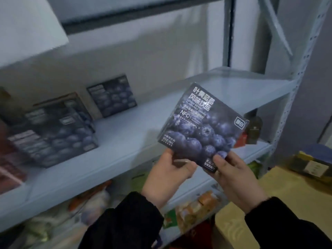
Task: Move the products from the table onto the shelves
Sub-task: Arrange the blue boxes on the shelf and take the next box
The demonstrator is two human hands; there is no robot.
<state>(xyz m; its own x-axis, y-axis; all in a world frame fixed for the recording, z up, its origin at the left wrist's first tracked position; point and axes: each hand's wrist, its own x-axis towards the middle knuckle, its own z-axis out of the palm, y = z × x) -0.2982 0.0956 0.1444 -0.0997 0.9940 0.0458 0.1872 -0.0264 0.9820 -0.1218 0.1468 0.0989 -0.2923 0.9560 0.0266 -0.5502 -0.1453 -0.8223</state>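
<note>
From the head camera, a dark box [203, 128] printed with blueberries was held tilted in the air in front of the middle shelf [143, 126], not touching it. The left hand [170, 169] pinched its lower left corner, thumb on the front. The right hand [233, 177] gripped its lower right edge the same way. Similar boxes stood on the shelf to the left: a blurred stack [53, 133] near the front and one [112, 96] against the wall. Bright packets [194, 209] lay on the shelf below.

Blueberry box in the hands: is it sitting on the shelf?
No, left hand and right hand hold the blueberry box up, off the shelf.
</note>
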